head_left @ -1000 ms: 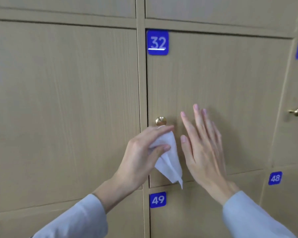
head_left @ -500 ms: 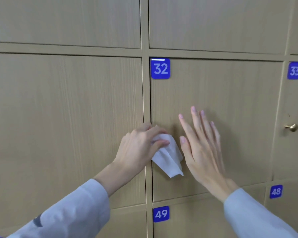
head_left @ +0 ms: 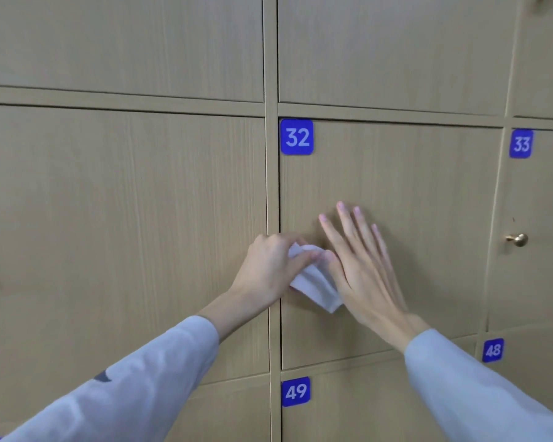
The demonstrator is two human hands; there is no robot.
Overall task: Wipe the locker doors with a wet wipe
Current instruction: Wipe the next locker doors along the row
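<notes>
Wet wipe [head_left: 313, 282], bunched in the left hand [head_left: 270, 266], pressed to the left edge of locker door 32 [head_left: 396, 186]. Right hand [head_left: 361, 269], fingers straight, steadies the door. Wiping under way; next stroke likely sweeps across the unwiped panel.

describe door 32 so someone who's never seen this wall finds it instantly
On the wall of tan wood-grain locker doors, find the middle row. Door 32 carries a blue plate reading 32 at its top left corner. Alone among its neighbours, it has the right hand flat on it and the left hand holding a white wipe at its left edge.
</notes>
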